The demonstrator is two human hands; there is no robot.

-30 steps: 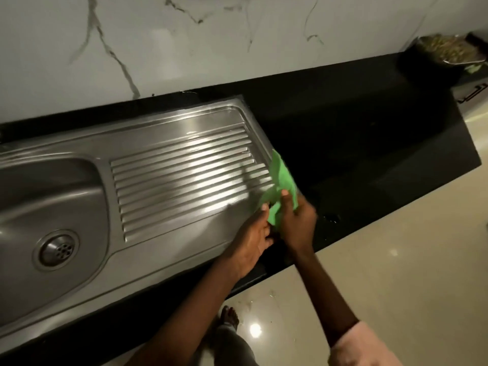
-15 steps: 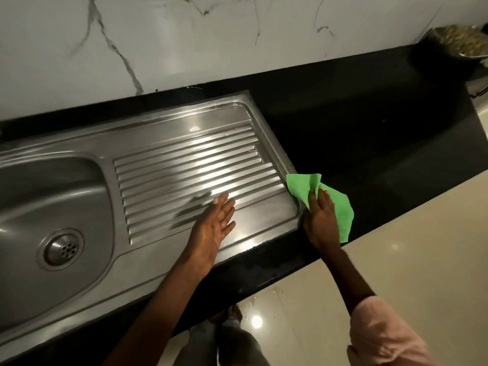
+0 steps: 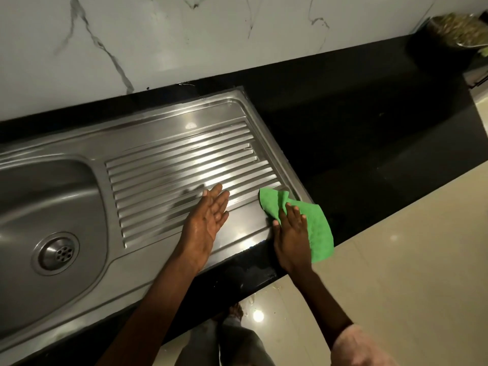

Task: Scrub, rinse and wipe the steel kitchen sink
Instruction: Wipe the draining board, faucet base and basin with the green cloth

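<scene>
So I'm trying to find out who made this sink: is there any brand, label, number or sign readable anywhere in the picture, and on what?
None: no readable text anywhere.
Steel sink: no stamp or brand shows on the drainboard, the basin or the drain.
Green cloth under the right hand: no tag or print in view.
Marble wall: only grey veins.
Bowl at far right: blurred, no label to be made out.

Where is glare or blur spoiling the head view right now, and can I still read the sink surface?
Head view: bright streaks of glare lie across the drainboard ridges beyond the left hand; the black counter is nearly featureless in dim light; the bowl at far right is blurred; the counter edges bow from the wide lens. The green cloth under the right hand reads sharply.
</scene>
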